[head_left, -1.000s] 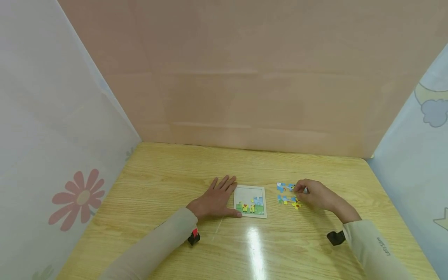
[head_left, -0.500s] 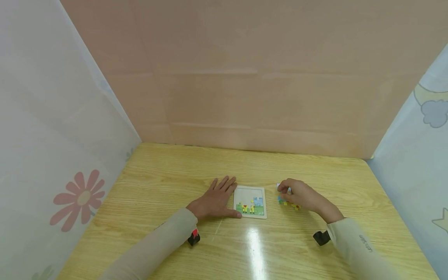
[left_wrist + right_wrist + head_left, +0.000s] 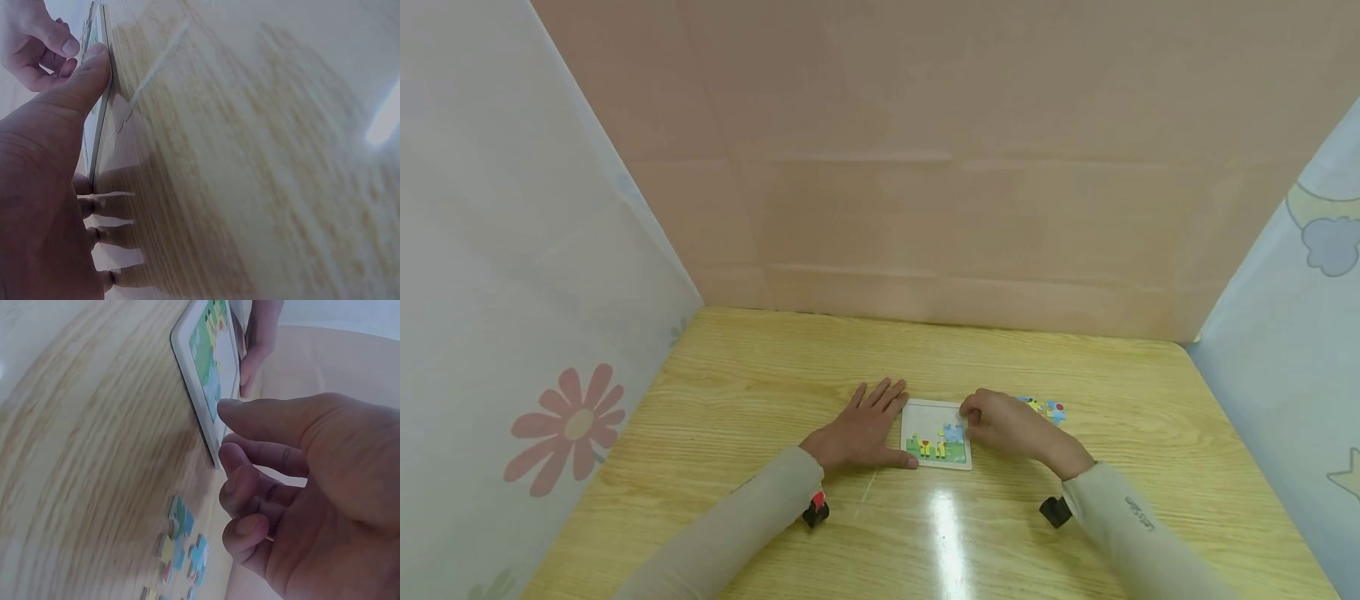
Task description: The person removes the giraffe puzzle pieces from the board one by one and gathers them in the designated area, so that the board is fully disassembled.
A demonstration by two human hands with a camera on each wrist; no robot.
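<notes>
Pinkish-tan sheeting (image 3: 880, 217) hung behind a wooden table (image 3: 760, 358), with pale printed panels on both sides, the left one bearing a big red flower (image 3: 576, 423). Toward the middle of the tabletop a small square puzzle tray (image 3: 931, 417) lay flat. Fitted pieces (image 3: 934, 450), green and yellow, ran along its near side, and blue ones stood above them at the right; the white base showed over the rest.

The left hand (image 3: 861, 429) lay with its fingers spread beside the tray's left edge, its thumb over the near left corner. The right hand (image 3: 1007, 423) was at the far right part of the rim, fingers curled and thumb close to the forefinger; whether they pinched a piece, I could not tell. Loose pieces (image 3: 1057, 411) lay on the table to the right of the tray, partly hidden by that hand. Light-coloured sleeves (image 3: 730, 517) covered both forearms.
</notes>
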